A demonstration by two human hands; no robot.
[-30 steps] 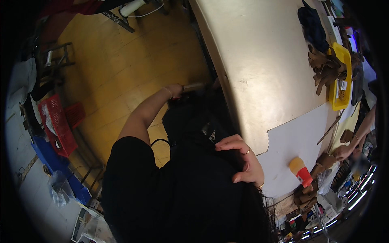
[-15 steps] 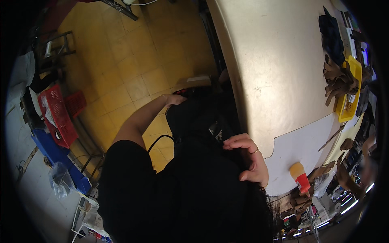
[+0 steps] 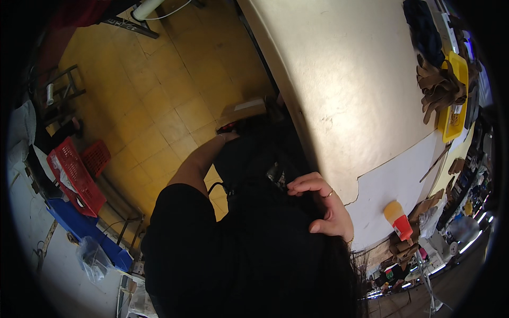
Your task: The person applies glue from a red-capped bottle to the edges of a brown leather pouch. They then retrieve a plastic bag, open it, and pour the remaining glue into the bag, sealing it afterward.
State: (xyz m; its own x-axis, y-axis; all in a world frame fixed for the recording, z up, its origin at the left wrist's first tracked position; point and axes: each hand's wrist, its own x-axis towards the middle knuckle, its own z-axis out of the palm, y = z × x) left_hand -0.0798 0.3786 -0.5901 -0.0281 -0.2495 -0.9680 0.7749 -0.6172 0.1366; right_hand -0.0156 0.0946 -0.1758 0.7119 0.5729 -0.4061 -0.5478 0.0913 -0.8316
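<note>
Head view, right hand [image 3: 323, 204] grip curled on black garment [image 3: 254, 254], left hand [image 3: 227, 137] reaching low, grip state unclear

A long pale worktable [image 3: 360, 79] is seen at right; a white sheet [image 3: 392, 185] is laid on its near end, with an orange-capped bottle [image 3: 398, 218] on it. A yellow tray [image 3: 455, 100] and brown cut pieces [image 3: 436, 85] are placed at the far edge. Yellow tiled floor [image 3: 138, 106] carries red crates [image 3: 77, 172].

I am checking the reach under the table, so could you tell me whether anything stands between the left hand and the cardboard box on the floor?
Nothing visible: the left hand is right beside the cardboard box.
</note>
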